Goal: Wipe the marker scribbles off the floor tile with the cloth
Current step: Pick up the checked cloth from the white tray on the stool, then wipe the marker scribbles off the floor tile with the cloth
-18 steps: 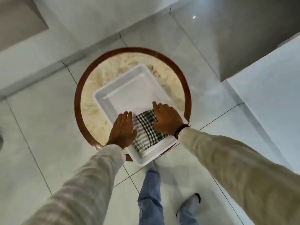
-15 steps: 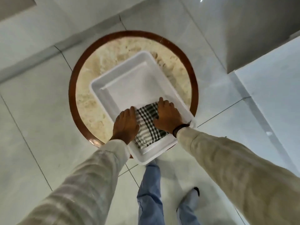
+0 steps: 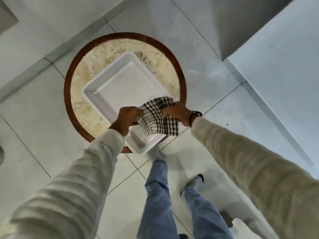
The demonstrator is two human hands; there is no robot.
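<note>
White tray (image 3: 96, 87) on round table (image 3: 82, 76)

Soft, even daylight, glossy glare on floor tiles (image 3: 215, 80) (wide-angle bending, blurred edges)

No text, label, brand, number or sign could be read anywhere in the frame; all the surfaces in view carried no writing that was legible at this sharpness.
</note>
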